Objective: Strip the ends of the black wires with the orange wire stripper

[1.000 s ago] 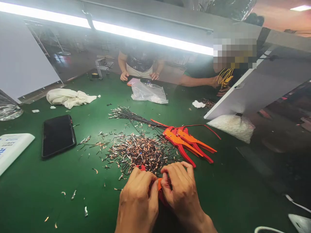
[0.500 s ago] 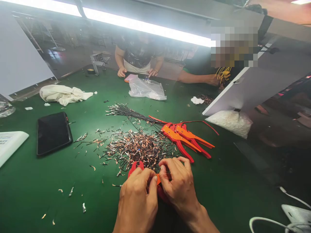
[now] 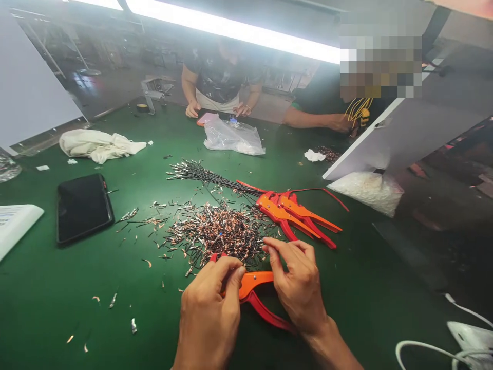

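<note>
Head view, a green table (image 3: 50, 288): at the left edge lies a white box (image 3: 17, 223), cut off by the frame, and right of it a dark phone (image 3: 83, 208) lies flat, with a crumpled cream cloth (image 3: 96, 145) farther back. Small wire scraps are strewn over the near left. Near the middle, the left hand (image 3: 210, 298) curls over the head of a pair of red and orange pliers (image 3: 257, 280), thumb and forefinger drawn together; its other fingers are hidden, so I cannot tell whether it has hold of the tool or of something small. Just beyond that hand is a heap of cut wire ends (image 3: 219, 234), mostly black and copper, and farther back a bundle of black wires (image 3: 210, 176) slants across the table. A clear bag (image 3: 234, 137) lies at the far side, by the hands of a person. Two more pairs of pliers (image 3: 287, 209) lie side by side beyond the right hand (image 3: 296, 272), whose thumb and forefinger nearly meet above the near tool's handles; what they pinch, if anything, is too small to tell. At the far right, another person's hand is at some yellow wires (image 3: 358, 110). A filled bag (image 3: 365, 191) rests beneath a white panel (image 3: 416, 118), and a white cable (image 3: 423, 345) loops at the near right.
</note>
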A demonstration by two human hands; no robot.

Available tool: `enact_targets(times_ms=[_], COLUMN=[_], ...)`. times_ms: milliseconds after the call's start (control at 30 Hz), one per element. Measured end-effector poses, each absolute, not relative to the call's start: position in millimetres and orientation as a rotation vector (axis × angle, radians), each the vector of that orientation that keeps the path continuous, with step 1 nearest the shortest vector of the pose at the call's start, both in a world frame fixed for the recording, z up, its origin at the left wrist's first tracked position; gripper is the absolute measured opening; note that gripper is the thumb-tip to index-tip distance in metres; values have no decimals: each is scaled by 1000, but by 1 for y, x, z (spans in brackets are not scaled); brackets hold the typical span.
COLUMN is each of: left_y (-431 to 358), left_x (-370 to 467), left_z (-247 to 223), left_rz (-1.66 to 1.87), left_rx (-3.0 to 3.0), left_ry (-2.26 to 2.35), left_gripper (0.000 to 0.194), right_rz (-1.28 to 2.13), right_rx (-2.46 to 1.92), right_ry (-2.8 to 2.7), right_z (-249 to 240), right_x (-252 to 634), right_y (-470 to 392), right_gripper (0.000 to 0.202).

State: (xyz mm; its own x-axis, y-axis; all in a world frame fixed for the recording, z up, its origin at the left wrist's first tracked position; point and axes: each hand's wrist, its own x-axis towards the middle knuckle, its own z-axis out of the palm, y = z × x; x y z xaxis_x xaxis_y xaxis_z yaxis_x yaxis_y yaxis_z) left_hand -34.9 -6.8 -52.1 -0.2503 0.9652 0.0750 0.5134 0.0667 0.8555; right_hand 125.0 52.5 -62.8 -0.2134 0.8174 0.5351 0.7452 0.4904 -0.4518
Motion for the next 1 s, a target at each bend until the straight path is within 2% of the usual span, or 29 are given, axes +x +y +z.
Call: enact_targets(times_ms=[133, 300, 433, 500, 600, 633, 700, 800, 1000], left_y=[-4, 2, 6, 6, 5, 4, 3, 3, 1], left_x=[-31, -33, -35, -36, -38, -39, -39, -39, -38], left_z=[-46, -38, -34, -33, -32, -32, -32, -33, -33], left_rz=[1187, 1294, 1404, 1433, 1472, 1495, 1543, 1598, 1706], left_rx=[1118, 719, 615, 592, 547, 539, 543, 561, 583], left_ry=[1720, 1357, 1309, 1316, 1357, 1374, 1399, 1384, 1396], left_gripper=[22, 39, 53, 58, 58, 54, 43, 28, 20], right_rz=[165, 204, 392, 603, 856, 871, 797, 637, 647], right_rx=[-1270, -1157, -1107, -1163, -1292, -1314, -1356, -1427, -1464], right_ry=[-2048, -2092, -2293, -2442, -2566, -2606, -2663, -2656, -2650], right_z=[-66, -65, -49, -39, -34, -36, -43, -53, -39], right_x=[121, 124, 133, 140, 151, 155, 160, 162, 146], right_y=[50, 49, 44, 37, 27, 24, 20, 18, 21], right_gripper=[30, 18, 19, 30, 74, 86, 95, 84, 38])
